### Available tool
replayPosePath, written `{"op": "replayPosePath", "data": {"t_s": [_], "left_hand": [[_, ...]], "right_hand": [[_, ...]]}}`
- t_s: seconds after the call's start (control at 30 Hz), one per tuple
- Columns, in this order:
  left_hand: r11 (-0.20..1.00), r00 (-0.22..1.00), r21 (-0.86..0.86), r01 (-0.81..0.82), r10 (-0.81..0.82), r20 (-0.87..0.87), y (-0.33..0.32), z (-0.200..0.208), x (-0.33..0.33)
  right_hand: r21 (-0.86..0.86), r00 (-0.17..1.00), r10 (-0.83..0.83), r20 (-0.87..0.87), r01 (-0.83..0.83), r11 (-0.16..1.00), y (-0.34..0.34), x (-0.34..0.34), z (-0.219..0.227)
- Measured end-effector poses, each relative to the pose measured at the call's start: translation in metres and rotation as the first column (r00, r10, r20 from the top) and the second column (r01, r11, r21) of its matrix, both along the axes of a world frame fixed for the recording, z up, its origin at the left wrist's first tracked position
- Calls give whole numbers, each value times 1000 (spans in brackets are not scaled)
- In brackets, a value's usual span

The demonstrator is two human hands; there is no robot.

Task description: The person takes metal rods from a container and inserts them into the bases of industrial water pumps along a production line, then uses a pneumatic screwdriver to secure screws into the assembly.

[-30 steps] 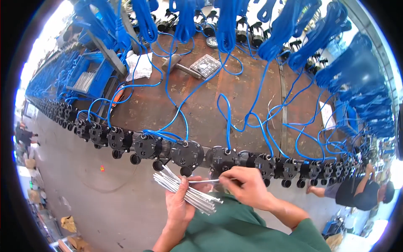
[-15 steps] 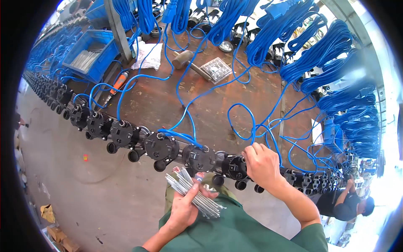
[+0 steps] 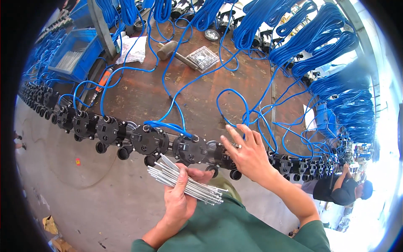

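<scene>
A bundle of long, thin silver bolts [image 3: 205,191] lies across my left hand [image 3: 178,200], which is closed around it near my body. My right hand [image 3: 252,161] hovers over a black round housing [image 3: 219,154] in the row, its fingers spread apart. A small silver bolt end [image 3: 239,146] shows by those fingers; whether it touches them I cannot tell. Left of that hand are a black housing [image 3: 189,149] and a larger one [image 3: 149,139], with blue cables [image 3: 163,124] running from their tops.
On the brown tabletop [image 3: 189,98] lie a mallet [image 3: 168,50], a metal plate [image 3: 202,58] and an orange power screwdriver [image 3: 103,80]. A blue bin [image 3: 75,56] of silver rods stands far left. Coiled blue cables [image 3: 321,40] hang behind. Another person [image 3: 338,189] works at right.
My right hand's fingers have gone from pinched together at the housing to spread apart. The left hand still grips the bolts. The whole view has shifted slightly.
</scene>
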State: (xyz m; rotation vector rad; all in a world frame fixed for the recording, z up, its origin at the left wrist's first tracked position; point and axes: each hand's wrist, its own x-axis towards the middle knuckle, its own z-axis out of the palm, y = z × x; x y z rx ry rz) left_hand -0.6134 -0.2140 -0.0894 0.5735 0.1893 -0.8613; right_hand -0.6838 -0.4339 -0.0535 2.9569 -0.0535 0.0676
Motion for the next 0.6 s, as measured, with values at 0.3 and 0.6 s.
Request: {"op": "replayPosePath", "data": {"t_s": [0.3,0.6], "left_hand": [[980,979,105,-166,151,138,-27,6,-68],[879,894,166,-447,445,50,-49,6,-163]], "right_hand": [[253,967,191,165,-229,940,-26,-18,-23],[251,851,273,449,-413,875,-38,-44,7]]}}
